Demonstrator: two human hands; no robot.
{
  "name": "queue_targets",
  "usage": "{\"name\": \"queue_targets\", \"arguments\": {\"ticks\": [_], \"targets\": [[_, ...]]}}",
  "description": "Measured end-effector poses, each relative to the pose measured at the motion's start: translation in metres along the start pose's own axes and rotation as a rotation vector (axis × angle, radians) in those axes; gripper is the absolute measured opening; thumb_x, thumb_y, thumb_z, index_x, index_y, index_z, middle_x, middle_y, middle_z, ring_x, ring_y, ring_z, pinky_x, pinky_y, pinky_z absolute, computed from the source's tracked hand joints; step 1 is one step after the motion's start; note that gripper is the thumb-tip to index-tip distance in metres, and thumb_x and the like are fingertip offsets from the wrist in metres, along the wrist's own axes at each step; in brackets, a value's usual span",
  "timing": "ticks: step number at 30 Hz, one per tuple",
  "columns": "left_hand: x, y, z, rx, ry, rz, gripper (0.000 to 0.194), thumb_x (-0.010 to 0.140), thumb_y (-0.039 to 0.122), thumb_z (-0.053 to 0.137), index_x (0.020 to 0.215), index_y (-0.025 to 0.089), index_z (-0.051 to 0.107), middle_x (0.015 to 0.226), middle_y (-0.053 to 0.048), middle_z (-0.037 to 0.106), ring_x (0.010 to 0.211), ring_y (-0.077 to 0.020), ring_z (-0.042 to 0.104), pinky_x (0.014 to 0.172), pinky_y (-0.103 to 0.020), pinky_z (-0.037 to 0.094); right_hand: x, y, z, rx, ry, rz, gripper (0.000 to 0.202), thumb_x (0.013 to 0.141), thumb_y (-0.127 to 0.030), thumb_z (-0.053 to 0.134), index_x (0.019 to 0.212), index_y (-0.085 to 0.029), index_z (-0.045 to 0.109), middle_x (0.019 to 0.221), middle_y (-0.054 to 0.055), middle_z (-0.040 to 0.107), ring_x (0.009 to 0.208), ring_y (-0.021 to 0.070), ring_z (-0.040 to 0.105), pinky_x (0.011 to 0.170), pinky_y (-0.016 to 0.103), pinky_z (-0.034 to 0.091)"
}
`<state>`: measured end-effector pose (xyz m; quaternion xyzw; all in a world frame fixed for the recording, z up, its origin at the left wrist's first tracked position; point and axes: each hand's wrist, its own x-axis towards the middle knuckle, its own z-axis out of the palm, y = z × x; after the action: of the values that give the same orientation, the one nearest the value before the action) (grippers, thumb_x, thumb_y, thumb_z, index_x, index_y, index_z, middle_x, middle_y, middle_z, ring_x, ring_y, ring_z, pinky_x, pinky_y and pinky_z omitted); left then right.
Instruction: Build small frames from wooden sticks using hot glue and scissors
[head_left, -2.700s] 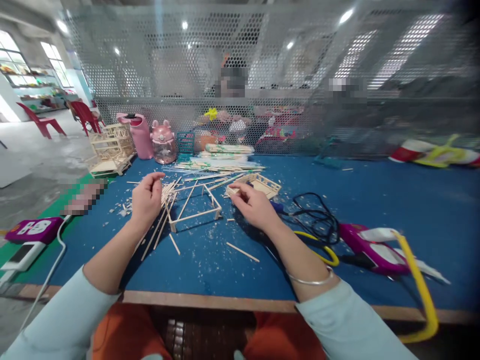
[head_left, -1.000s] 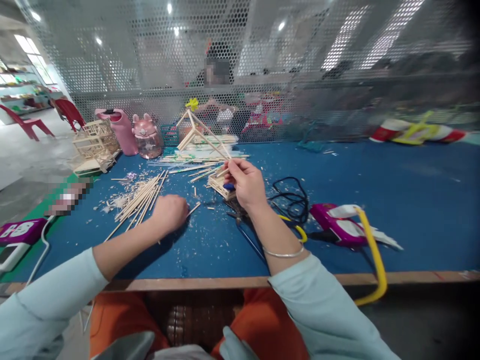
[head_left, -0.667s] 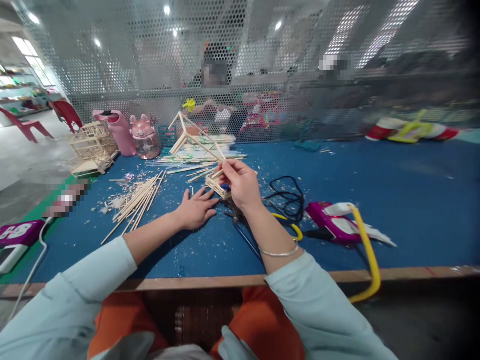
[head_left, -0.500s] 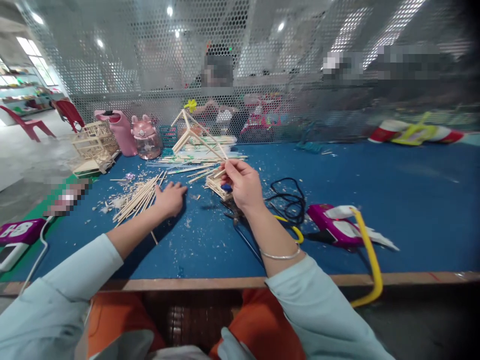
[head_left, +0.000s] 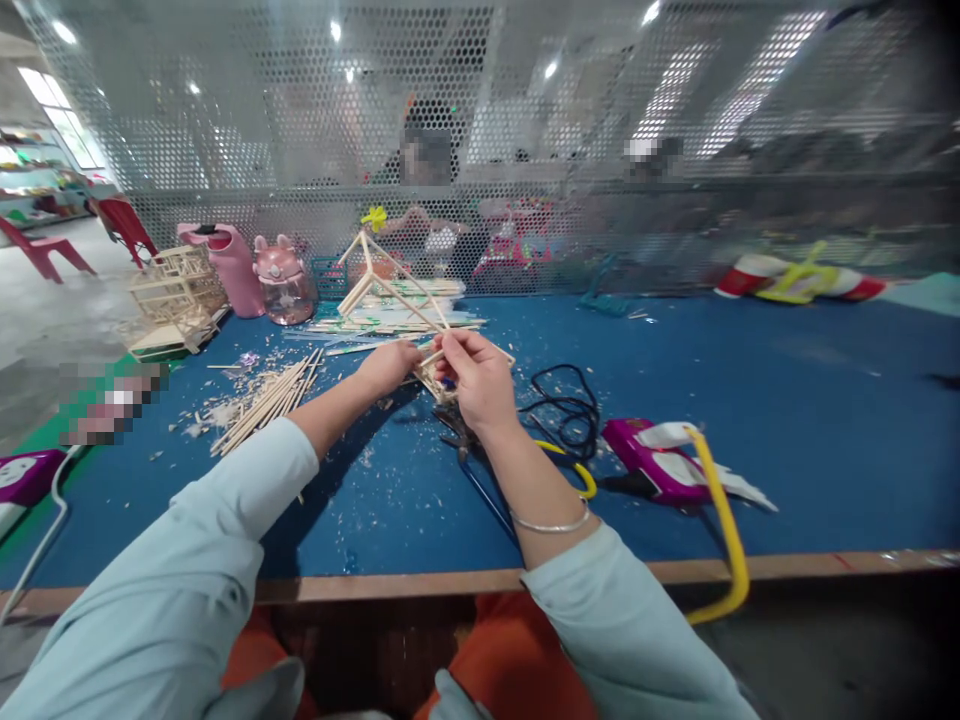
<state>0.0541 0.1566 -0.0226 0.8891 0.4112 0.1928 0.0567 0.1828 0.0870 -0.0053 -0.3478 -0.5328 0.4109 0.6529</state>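
The right hand [head_left: 480, 378] grips the open frame of thin pale wooden sticks [head_left: 369, 268] at one end, raised above the blue worktop [head_left: 787, 400]. The left hand [head_left: 390, 366] is beside it, fingers bent; whether it grips anything cannot be told. Below the right hand lie dark-jawed pliers [head_left: 463, 436]. A loose bundle of pale wooden sticks [head_left: 274, 398] lies on the left. The purple-and-white glue gun [head_left: 664, 462] lies on the right, near a coiled black cable [head_left: 570, 405].
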Motion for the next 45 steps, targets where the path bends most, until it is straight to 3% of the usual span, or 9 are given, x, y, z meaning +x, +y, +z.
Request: {"name": "queue_targets", "arguments": {"ticks": [4, 10, 18, 21, 26, 30, 35, 41, 45], "targets": [[0.005, 0.004, 0.000, 0.109, 0.045, -0.247, 0.036, 0.091, 0.024, 0.036, 0.120, 0.012, 0.053, 0.113, -0.016, 0.061, 0.099, -0.0218, 0.060, 0.081, -0.030, 0.046, 0.001, -0.001, -0.001, -0.002, 0.024, 0.010, 0.031, 0.068, -0.049, 0.067, 0.077, -0.020, 0.061, 0.070, -0.002, 0.058, 0.053, 0.0067, 0.049, 0.048, 0.020, 0.046], [-0.012, 0.010, 0.007, 0.157, -0.137, -0.373, 0.026, 0.080, 0.040, 0.054, 0.085, 0.020, 0.069, 0.090, -0.009, 0.070, 0.084, -0.0232, 0.065, 0.072, -0.029, 0.049, 0.001, 0.002, -0.001, -0.010, 0.035, 0.017, 0.034, 0.067, -0.051, 0.067, 0.077, -0.019, 0.061, 0.070, -0.002, 0.058, 0.053, 0.0065, 0.048, 0.047, 0.020, 0.045], [-0.098, -0.054, -0.041, 0.379, 0.011, -0.661, 0.035, 0.087, 0.024, 0.037, 0.105, 0.012, 0.065, 0.109, -0.020, 0.061, 0.102, -0.0319, 0.058, 0.082, -0.041, 0.047, -0.004, 0.007, 0.005, -0.153, -0.134, 0.006, 0.031, 0.069, -0.049, 0.065, 0.074, -0.018, 0.063, 0.059, -0.003, 0.055, 0.048, 0.0081, 0.048, 0.047, 0.022, 0.042], [-0.122, -0.048, -0.044, 0.371, 0.098, -0.507, 0.038, 0.090, 0.025, 0.034, 0.116, 0.015, 0.059, 0.120, -0.016, 0.058, 0.112, -0.0280, 0.053, 0.091, -0.041, 0.043, -0.005, 0.007, 0.008, -0.216, -0.152, 0.001, 0.031, 0.070, -0.049, 0.064, 0.074, -0.018, 0.063, 0.057, -0.004, 0.054, 0.048, 0.0088, 0.048, 0.047, 0.023, 0.041], [-0.113, 0.014, -0.016, 0.159, -0.250, 0.059, 0.058, 0.090, 0.053, 0.030, 0.140, 0.023, 0.033, 0.151, -0.009, 0.025, 0.140, -0.0287, 0.016, 0.107, -0.060, 0.014, -0.005, 0.011, 0.008, -0.278, -0.137, -0.022, 0.031, 0.071, -0.048, 0.062, 0.074, -0.017, 0.061, 0.055, -0.004, 0.053, 0.047, 0.0089, 0.047, 0.048, 0.024, 0.039], [-0.108, 0.013, -0.011, 0.122, -0.392, -0.088, 0.067, 0.089, 0.060, 0.021, 0.144, 0.022, 0.024, 0.152, -0.009, 0.017, 0.140, -0.0310, 0.012, 0.106, -0.065, 0.008, -0.005, 0.013, 0.007, -0.325, -0.153, -0.031, 0.030, 0.072, -0.048, 0.060, 0.072, -0.017, 0.061, 0.054, -0.004, 0.052, 0.046, 0.0090, 0.046, 0.048, 0.024, 0.038], [-0.139, -0.049, -0.036, 0.301, -0.044, -0.554, 0.057, 0.089, 0.051, 0.032, 0.135, 0.018, 0.041, 0.149, -0.015, 0.029, 0.137, -0.0391, 0.018, 0.102, -0.067, 0.015, -0.006, 0.011, 0.008, -0.361, -0.148, -0.011, 0.029, 0.072, -0.046, 0.059, 0.075, -0.017, 0.061, 0.055, -0.003, 0.053, 0.047, 0.0101, 0.047, 0.049, 0.024, 0.038], [-0.135, -0.036, -0.064, -0.192, 0.617, -0.431, 0.043, 0.092, 0.036, 0.029, 0.113, 0.013, 0.058, 0.098, -0.011, 0.068, 0.089, -0.0191, 0.062, 0.081, -0.032, 0.048, -0.008, 0.009, 0.009, -0.525, -0.219, -0.022, 0.025, 0.076, -0.040, 0.054, 0.075, -0.017, 0.061, 0.055, -0.002, 0.053, 0.048, 0.0103, 0.045, 0.049, 0.024, 0.037], [-0.133, -0.024, -0.056, -0.329, 0.606, -0.381, 0.033, 0.085, 0.039, 0.046, 0.091, 0.014, 0.068, 0.078, -0.005, 0.067, 0.070, -0.0154, 0.059, 0.066, -0.026, 0.046, -0.012, 0.007, 0.009, -0.753, -0.447, 0.017, 0.020, 0.075, -0.032, 0.054, 0.072, -0.015, 0.065, 0.056, -0.001, 0.058, 0.052, 0.0109, 0.048, 0.053, 0.024, 0.037]]}}
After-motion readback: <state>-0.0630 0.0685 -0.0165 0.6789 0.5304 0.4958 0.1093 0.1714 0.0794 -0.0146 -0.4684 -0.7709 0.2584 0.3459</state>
